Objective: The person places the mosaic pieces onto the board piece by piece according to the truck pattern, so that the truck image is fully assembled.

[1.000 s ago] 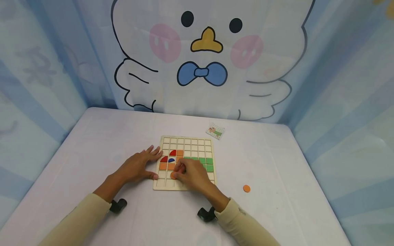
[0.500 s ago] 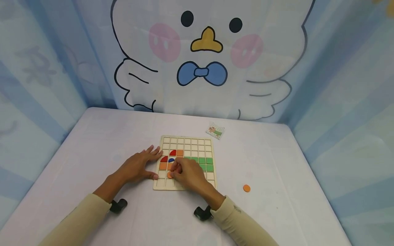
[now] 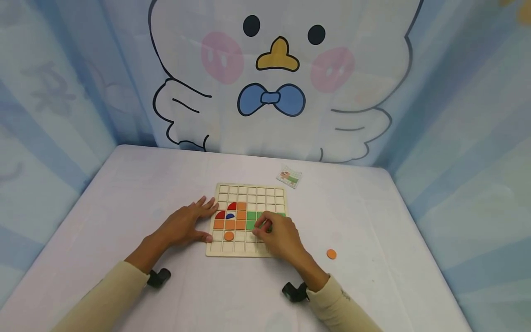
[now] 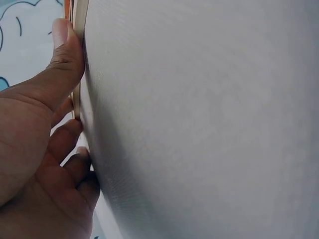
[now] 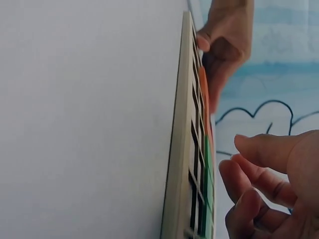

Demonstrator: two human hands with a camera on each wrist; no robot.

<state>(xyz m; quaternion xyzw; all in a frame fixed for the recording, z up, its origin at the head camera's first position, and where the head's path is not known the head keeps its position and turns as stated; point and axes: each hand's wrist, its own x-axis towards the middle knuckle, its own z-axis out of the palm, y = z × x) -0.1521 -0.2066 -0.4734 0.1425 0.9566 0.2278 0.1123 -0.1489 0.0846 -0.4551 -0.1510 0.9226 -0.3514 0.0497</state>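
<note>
A square wooden grid board [image 3: 267,191] lies on the table. My left hand [image 3: 187,223] rests along its left edge with fingers spread; the left wrist view shows thumb and fingers against the board's rim. An orange disc [image 3: 229,236] sits in a cell of a lower row. Over the right half of the board hovers my right hand [image 3: 279,235], fingers loosely bent, nothing between thumb and index finger in the right wrist view. It hides some green squares [image 3: 250,216]. Red quarter pieces [image 3: 232,206], a blue half-round piece [image 3: 230,216] and orange squares [image 3: 241,206] fill other cells.
A second orange disc [image 3: 331,254] lies on the white tablecloth [image 3: 373,221] right of the board. Behind the board is a small picture card [image 3: 289,176] with a grid pattern. A printed curtain [image 3: 271,129] stands behind the table.
My right hand set the orange disc into a lower cell, let go of it and moved right over the green squares. The left hand stayed at the board's edge.
</note>
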